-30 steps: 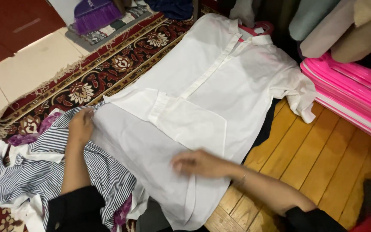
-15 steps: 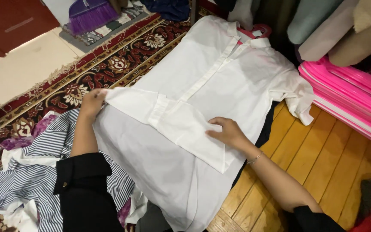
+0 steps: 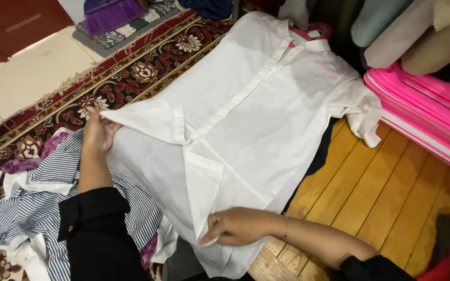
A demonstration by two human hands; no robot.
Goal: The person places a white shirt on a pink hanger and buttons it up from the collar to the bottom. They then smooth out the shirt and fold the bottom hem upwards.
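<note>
So we've got a white short-sleeved button-up cotton shirt spread front-up across the floor, collar pointing away from us, half over the dark red floral patterned rug and half over the orange wooden plank floor. Our left hand is pinching the edge of the folded-in sleeve, grip closed on the fabric, probably to keep that fold flat and taut. Our right hand sits down near the hem with the fingers curled around the shirt's lower edge, closed on it too, looks like it's holding the bottom corner in line. The shirt looks clean and thin, a bit creased, placket running straight down the middle, the other sleeve flopped out loose toward the stack of bright pink flat plastic pieces. A crumpled blue-and-white striped garment lies just beside our left arm, and there's a purple-bristled broom up top
</note>
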